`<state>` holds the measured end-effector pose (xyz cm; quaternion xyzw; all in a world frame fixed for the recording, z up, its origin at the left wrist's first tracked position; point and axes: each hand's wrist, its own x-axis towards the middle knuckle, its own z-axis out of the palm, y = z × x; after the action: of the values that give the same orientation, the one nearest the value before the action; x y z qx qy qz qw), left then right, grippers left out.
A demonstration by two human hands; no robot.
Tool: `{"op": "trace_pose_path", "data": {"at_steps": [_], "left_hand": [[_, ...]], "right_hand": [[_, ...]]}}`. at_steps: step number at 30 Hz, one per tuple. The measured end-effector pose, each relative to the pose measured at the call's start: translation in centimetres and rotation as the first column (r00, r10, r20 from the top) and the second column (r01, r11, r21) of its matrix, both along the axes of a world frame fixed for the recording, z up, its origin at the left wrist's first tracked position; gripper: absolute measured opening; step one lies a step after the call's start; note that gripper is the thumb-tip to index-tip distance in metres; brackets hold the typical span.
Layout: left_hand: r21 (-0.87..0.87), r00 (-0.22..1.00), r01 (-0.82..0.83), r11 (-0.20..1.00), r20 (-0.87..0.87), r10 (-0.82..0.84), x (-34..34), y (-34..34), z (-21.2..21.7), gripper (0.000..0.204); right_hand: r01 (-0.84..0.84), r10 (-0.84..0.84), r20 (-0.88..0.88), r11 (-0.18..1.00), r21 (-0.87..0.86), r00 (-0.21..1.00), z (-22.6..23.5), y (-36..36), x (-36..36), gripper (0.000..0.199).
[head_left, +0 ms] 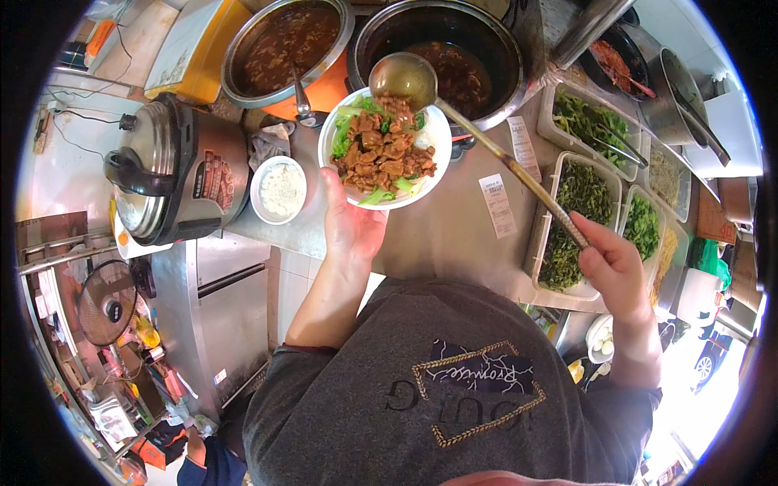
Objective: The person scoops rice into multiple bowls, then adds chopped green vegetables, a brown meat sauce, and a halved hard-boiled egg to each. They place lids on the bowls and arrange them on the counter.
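Note:
My left hand [350, 223] is closed around the lower side of a white bowl [442, 151], tilted a little above the counter. Brown chunks of stewed meat [381, 154] lie in it over green leafy vegetables [344, 134]. My right hand [612, 263] grips the long handle of a metal ladle [405, 79]. The ladle's head is tipped over the bowl's far rim, and brown meat or sauce is at its lip. Behind it stands a large dark pot [502, 89] with brown stew low inside.
Left of that pot is another pot of brown broth [284, 49] with a ladle across its rim. A small bowl of white rice [279, 190] sits beside a pressure cooker [182, 170]. Tubs of chopped greens [577, 219] line the right; paper slips [498, 206] lie on the counter.

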<state>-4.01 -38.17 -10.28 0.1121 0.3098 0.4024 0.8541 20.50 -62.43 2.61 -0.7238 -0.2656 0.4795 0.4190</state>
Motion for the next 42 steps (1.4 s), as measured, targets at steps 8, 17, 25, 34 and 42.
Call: {"op": "trace_pose_path", "data": {"at_steps": [8, 17, 25, 34, 42], "left_hand": [[0.343, 0.987, -0.036, 0.938, -0.137, 0.088, -0.2, -0.4, 0.1, 0.07], [-0.087, 0.934, 0.237, 0.968, -0.254, -0.251, -4.7, -1.8, 0.3, 0.081], [-0.061, 0.855, 0.471, 0.88, -0.214, -0.473, -7.0, -2.5, -2.4, 0.077], [0.014, 0.788, 0.611, 0.791, -0.099, -0.607, -1.7, -7.2, -3.7, 0.074], [0.14, 0.733, 0.68, 0.719, -0.151, -0.664, 7.7, -22.0, -0.9, 0.074]], "right_hand": [[0.288, -0.144, -0.757, 0.956, 0.06, 0.637, -2.2, 3.0, 1.6, 0.06], [0.368, -0.215, -0.631, 0.922, 0.121, 0.745, -8.3, 13.4, 0.1, 0.035], [0.508, -0.464, -0.391, 0.861, 0.011, 0.795, -8.6, -0.9, -1.9, 0.041], [0.674, -0.67, 0.116, 0.739, 0.006, 0.733, -11.7, -21.1, -3.0, 0.027], [0.637, -0.202, 0.939, 0.771, -0.022, 0.277, -13.3, -35.7, 13.4, 0.037]]}}
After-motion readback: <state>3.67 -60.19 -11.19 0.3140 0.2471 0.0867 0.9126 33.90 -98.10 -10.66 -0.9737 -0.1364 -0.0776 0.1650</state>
